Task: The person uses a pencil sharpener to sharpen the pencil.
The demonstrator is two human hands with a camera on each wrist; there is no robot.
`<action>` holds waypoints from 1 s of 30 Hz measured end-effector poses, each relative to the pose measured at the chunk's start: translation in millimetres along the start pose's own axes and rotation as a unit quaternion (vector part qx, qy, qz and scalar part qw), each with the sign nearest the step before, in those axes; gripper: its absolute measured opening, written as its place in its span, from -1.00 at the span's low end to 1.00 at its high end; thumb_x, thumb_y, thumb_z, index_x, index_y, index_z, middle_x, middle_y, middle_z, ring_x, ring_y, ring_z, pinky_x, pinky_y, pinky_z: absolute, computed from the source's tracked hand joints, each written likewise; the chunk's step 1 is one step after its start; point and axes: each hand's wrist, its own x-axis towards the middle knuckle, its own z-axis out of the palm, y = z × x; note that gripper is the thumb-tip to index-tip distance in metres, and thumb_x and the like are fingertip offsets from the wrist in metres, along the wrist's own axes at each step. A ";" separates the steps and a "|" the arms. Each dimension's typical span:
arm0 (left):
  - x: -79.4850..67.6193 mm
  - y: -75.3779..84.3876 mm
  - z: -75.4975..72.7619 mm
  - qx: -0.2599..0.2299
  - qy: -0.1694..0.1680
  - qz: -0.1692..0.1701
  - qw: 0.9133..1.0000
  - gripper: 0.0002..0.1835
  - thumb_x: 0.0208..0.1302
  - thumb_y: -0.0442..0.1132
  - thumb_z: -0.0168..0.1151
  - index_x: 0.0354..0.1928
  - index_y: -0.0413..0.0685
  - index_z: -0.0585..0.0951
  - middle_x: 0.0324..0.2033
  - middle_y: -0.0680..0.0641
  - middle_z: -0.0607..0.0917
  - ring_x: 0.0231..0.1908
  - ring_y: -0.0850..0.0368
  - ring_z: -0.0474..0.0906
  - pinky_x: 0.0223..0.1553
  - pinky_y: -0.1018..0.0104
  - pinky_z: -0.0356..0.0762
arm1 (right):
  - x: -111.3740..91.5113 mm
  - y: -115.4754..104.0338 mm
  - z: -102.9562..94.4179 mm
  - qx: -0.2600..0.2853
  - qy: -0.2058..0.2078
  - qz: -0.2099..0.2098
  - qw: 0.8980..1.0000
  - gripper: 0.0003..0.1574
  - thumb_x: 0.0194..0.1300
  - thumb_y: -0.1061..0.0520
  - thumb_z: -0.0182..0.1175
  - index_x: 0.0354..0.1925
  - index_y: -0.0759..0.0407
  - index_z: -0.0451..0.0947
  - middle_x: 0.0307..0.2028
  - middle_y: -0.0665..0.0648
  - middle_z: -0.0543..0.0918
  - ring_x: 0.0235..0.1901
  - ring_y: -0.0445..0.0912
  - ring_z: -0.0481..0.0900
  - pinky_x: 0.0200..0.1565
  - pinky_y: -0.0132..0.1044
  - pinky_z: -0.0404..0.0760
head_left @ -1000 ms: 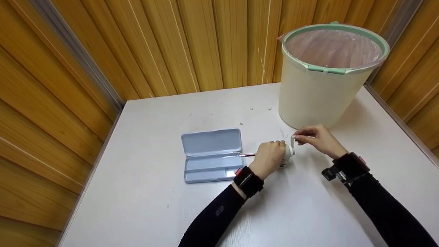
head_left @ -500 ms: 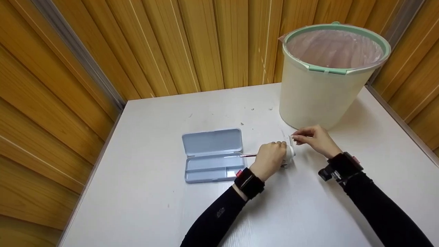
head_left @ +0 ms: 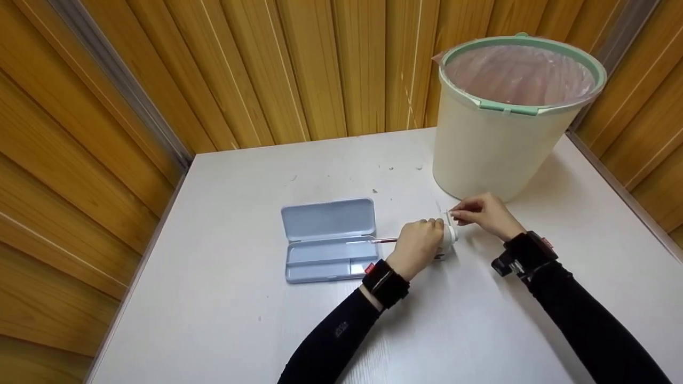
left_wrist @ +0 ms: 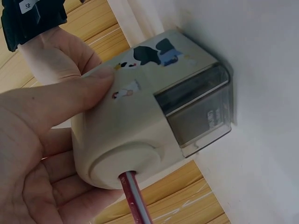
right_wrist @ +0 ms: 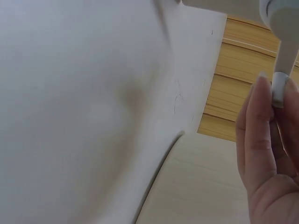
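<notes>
My left hand (head_left: 419,245) grips a cream crank pencil sharpener (left_wrist: 126,116) from above, thumb on one side and fingers on the other. Cartoon stickers and a clear shavings drawer (left_wrist: 201,112) show on its body. A red and silver striped pencil (left_wrist: 134,198) sticks out of the sharpener's round hole, pointing left towards the pencil case in the head view. On the opposite end, my right hand (head_left: 485,216) pinches the knob of the white crank handle (right_wrist: 279,86) between thumb and fingers. The pencil's tip is hidden inside the sharpener.
An open light-blue pencil case (head_left: 320,271) lies left of the sharpener on the white table (head_left: 213,256). Behind my right hand stands a cream bin (head_left: 485,149) with a green rim and a plastic liner. Small dark crumbs dot the table; wood-panelled walls (head_left: 320,69) enclose it.
My right hand has shifted slightly left with the crank knob, and the handle's angle has changed. The left hand, sharpener and pencil stay practically where they were.
</notes>
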 end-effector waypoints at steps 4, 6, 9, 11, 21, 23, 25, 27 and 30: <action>-1.0 -1.2 -0.5 0.008 0.007 -0.001 1.000 -0.79 0.23 -0.22 0.26 -0.09 -0.01 0.68 -0.34 0.11 0.75 -0.40 0.24 0.69 -0.45 0.39 0.62 | 4.7 0.2 0.1 0.003 -0.013 0.003 1.000 -0.71 0.31 0.27 0.24 -0.14 0.55 0.62 -0.21 0.42 0.73 -0.38 -0.25 0.71 -0.24 -0.42 0.69; -0.9 -1.6 -0.7 0.009 0.008 -0.001 1.000 -0.79 0.23 -0.22 0.26 -0.09 -0.01 0.68 -0.35 0.11 0.75 -0.40 0.24 0.68 -0.45 0.39 0.62 | 6.4 1.3 0.2 0.003 -0.023 0.002 1.000 -0.71 0.31 0.28 0.24 -0.14 0.57 0.61 -0.19 0.44 0.72 -0.38 -0.26 0.71 -0.24 -0.41 0.69; -0.5 -1.6 -0.2 0.009 0.004 -0.001 1.000 -0.78 0.23 -0.21 0.26 -0.08 0.00 0.68 -0.34 0.11 0.75 -0.40 0.25 0.68 -0.44 0.39 0.62 | 7.8 2.8 0.3 0.006 -0.042 0.007 0.999 -0.70 0.31 0.30 0.23 -0.13 0.59 0.59 -0.17 0.48 0.70 -0.40 -0.30 0.68 -0.24 -0.40 0.70; -0.3 -1.3 0.3 0.009 0.001 0.000 1.000 -0.76 0.22 -0.20 0.27 -0.07 0.00 0.68 -0.33 0.11 0.75 -0.39 0.25 0.68 -0.44 0.40 0.62 | 8.4 4.0 0.0 0.005 -0.053 0.011 0.999 -0.69 0.31 0.30 0.23 -0.12 0.61 0.58 -0.18 0.47 0.69 -0.41 -0.32 0.67 -0.24 -0.40 0.69; 0.6 -1.1 0.3 0.003 0.000 0.004 1.000 -0.76 0.22 -0.19 0.28 -0.07 -0.01 0.67 -0.33 0.10 0.75 -0.40 0.25 0.68 -0.43 0.40 0.63 | 8.9 4.8 -2.2 -0.018 -0.074 0.008 0.997 -0.70 0.29 0.28 0.25 -0.17 0.60 0.60 -0.28 0.41 0.72 -0.45 -0.29 0.66 -0.29 -0.40 0.69; 0.3 -1.5 0.0 0.000 0.002 0.003 1.000 -0.76 0.22 -0.20 0.29 -0.06 -0.01 0.67 -0.33 0.10 0.75 -0.40 0.25 0.68 -0.44 0.40 0.62 | 9.0 5.8 -1.6 -0.021 -0.080 0.003 0.997 -0.71 0.29 0.29 0.25 -0.19 0.60 0.60 -0.32 0.33 0.74 -0.46 -0.28 0.66 -0.31 -0.41 0.69; -0.1 -1.5 0.2 -0.001 0.003 0.004 1.000 -0.76 0.22 -0.21 0.28 -0.06 -0.01 0.67 -0.32 0.10 0.75 -0.39 0.25 0.68 -0.44 0.40 0.62 | 8.6 7.3 -0.7 -0.023 -0.086 0.002 0.996 -0.72 0.29 0.29 0.26 -0.20 0.59 0.61 -0.36 0.23 0.75 -0.46 -0.27 0.65 -0.32 -0.42 0.68; -0.2 -1.2 0.5 -0.001 0.006 0.005 1.000 -0.77 0.22 -0.23 0.28 -0.06 -0.01 0.67 -0.32 0.11 0.75 -0.40 0.25 0.68 -0.44 0.40 0.62 | 7.7 8.7 0.0 -0.031 -0.094 -0.001 0.995 -0.72 0.29 0.28 0.26 -0.20 0.58 0.61 -0.37 0.17 0.75 -0.46 -0.26 0.65 -0.32 -0.41 0.68; 0.0 -0.2 1.4 0.001 0.007 0.006 1.000 -0.78 0.22 -0.22 0.28 -0.08 -0.01 0.67 -0.32 0.10 0.75 -0.39 0.25 0.69 -0.44 0.39 0.63 | 6.3 10.2 -0.3 -0.040 -0.096 -0.002 0.995 -0.73 0.28 0.27 0.27 -0.22 0.56 0.63 -0.38 0.15 0.75 -0.46 -0.25 0.65 -0.32 -0.40 0.68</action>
